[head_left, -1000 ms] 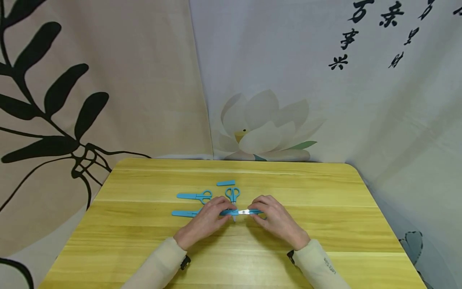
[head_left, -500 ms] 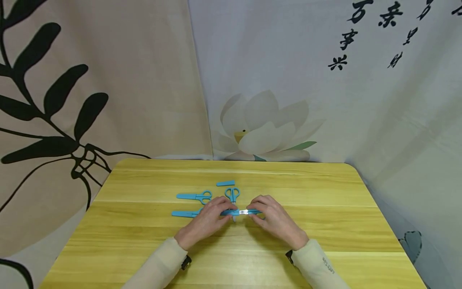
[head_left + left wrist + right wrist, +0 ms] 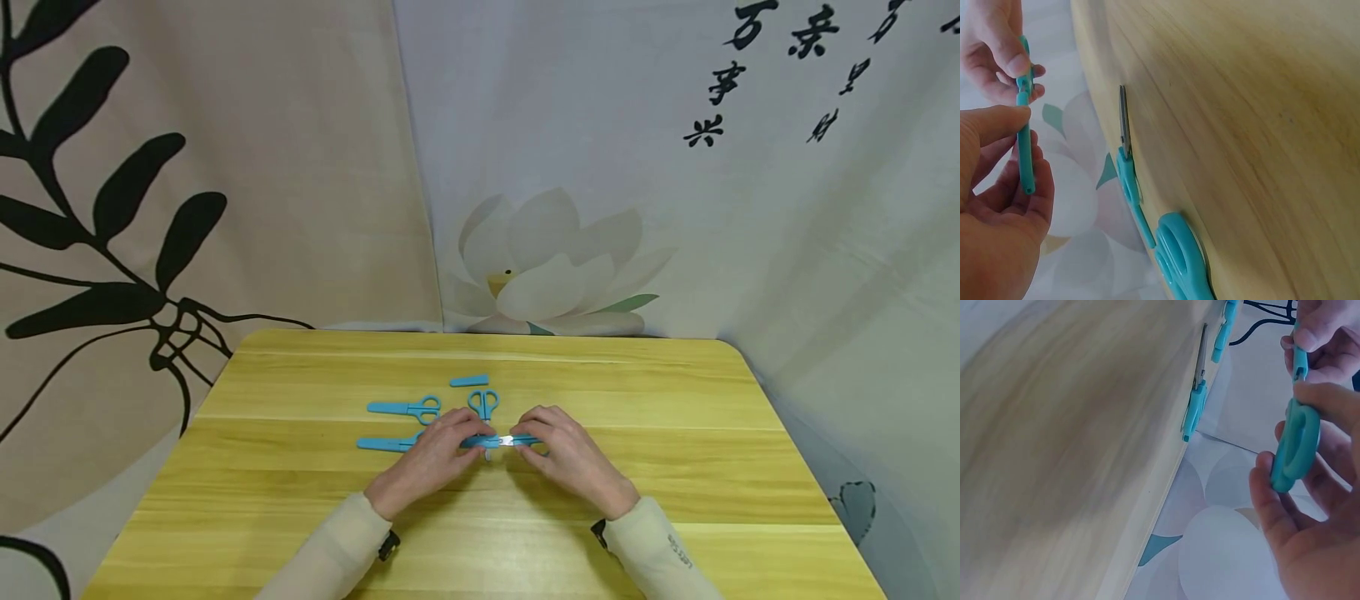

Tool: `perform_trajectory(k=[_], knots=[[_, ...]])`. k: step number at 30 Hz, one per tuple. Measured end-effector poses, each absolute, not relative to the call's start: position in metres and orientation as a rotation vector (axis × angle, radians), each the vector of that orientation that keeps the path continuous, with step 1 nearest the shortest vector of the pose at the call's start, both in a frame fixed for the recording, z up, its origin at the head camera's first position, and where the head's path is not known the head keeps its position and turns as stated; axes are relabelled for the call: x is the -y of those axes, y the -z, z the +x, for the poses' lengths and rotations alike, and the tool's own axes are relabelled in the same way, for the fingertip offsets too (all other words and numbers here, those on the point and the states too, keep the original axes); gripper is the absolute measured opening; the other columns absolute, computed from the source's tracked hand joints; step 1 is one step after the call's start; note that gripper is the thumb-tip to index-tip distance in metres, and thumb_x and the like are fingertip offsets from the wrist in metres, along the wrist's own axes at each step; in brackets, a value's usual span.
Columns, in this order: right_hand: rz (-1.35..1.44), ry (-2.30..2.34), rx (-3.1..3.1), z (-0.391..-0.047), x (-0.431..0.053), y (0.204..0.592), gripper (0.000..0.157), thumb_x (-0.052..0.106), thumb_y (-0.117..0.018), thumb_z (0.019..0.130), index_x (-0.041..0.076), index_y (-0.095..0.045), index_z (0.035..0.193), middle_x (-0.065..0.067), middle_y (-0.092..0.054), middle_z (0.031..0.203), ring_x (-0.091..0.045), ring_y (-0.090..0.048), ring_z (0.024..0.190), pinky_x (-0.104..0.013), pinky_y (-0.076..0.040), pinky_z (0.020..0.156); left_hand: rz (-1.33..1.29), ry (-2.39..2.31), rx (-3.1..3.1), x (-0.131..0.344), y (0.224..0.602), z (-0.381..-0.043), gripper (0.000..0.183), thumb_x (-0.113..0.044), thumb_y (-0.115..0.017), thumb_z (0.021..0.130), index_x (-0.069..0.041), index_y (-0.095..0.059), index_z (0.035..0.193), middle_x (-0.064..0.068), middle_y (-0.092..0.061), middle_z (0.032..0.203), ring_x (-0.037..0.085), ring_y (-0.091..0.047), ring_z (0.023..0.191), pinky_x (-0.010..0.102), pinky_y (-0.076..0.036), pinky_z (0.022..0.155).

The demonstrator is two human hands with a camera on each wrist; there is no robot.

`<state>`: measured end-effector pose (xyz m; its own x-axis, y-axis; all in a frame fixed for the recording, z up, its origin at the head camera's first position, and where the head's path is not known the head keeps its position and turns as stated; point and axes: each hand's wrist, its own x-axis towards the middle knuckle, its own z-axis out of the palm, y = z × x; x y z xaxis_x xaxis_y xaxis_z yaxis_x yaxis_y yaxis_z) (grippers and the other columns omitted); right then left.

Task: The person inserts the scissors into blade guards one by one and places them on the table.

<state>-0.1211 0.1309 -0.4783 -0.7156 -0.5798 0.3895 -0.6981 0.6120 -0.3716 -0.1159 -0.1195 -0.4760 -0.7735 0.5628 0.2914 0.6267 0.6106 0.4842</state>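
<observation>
My left hand (image 3: 435, 454) pinches a blue blade cover (image 3: 1025, 150) between thumb and fingers. My right hand (image 3: 576, 458) holds a pair of scissors (image 3: 1297, 447) by the blue handles. In the head view the scissors lie level between the hands, blades pointing left into the cover, with a short strip of bare metal (image 3: 506, 440) showing. Another pair of scissors (image 3: 1126, 169), its blades bare, lies on the table just beyond the hands; the held cover overlaps those blades in the head view.
A loose blue blade cover (image 3: 469, 381) lies on the wooden table (image 3: 637, 383) behind the bare scissors. To the left are two covered scissors, a farther pair (image 3: 390, 407) and a nearer pair (image 3: 384, 444) partly hidden by my left hand. Printed curtains (image 3: 322, 208) hang behind the table.
My right hand has shifted slightly left with the scissors, and the bare metal between the hands looks a little shorter. The left hand has barely moved; the things on the table are unchanged.
</observation>
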Motion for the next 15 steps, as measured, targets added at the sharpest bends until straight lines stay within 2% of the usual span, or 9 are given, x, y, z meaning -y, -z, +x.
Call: perform_trajectory(k=[15], knots=[[1.027,-0.752,2.612,-0.1188,-0.1289,0.4786,0.017,0.014,-0.084,0.089,0.012,-0.078,0.104,0.002,-0.068,0.111,-0.015,-0.068,0.099,-0.033,-0.059,0.083,-1.002,0.911,2.729,0.1163,0.4715,-0.1136,0.019,-0.008,-0.074,0.097,-0.009,-0.075,0.116,0.0,-0.066,0.112,0.018,-0.062,0.104,0.037,-0.055,0.086]])
